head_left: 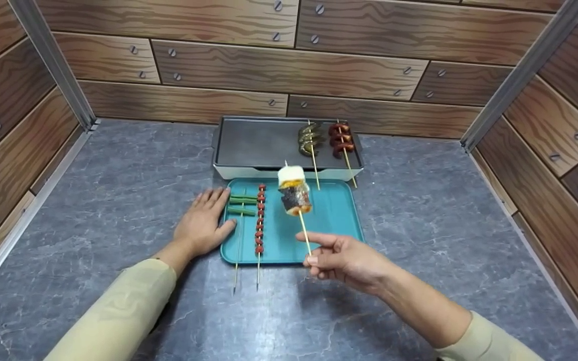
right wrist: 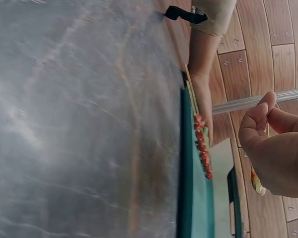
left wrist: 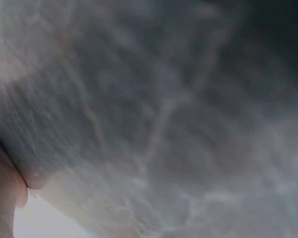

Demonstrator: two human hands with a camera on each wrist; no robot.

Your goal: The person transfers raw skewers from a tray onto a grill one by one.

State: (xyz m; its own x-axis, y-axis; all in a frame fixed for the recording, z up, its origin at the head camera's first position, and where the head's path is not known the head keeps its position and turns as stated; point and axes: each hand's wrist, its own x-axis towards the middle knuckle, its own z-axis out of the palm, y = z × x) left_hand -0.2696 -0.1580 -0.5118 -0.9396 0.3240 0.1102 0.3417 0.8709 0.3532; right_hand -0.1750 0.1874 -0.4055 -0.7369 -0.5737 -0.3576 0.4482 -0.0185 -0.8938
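Note:
My right hand (head_left: 349,260) pinches the bare stick of a food skewer (head_left: 296,195) between thumb and fingers, with the index finger extended beside it. The skewer stands nearly upright above the tray. Its chunky piece is white on top, with a dark silvery band and browned orange patches. Flat on the table lies my left hand (head_left: 202,220), fingers straight, fingertips and thumb right at the left rim of the teal tray (head_left: 329,215). Close to it on the tray are a skewer of green stalks (head_left: 242,200) and a skewer of small red pieces (head_left: 260,220).
Behind the tray stands a flat griddle (head_left: 259,143) with a white base. On its right side lie a dark green curled skewer (head_left: 309,140) and a reddish-brown curled skewer (head_left: 340,138), their sticks jutting over the front edge. Wood-patterned walls (head_left: 229,65) enclose the grey marbled table (head_left: 419,200).

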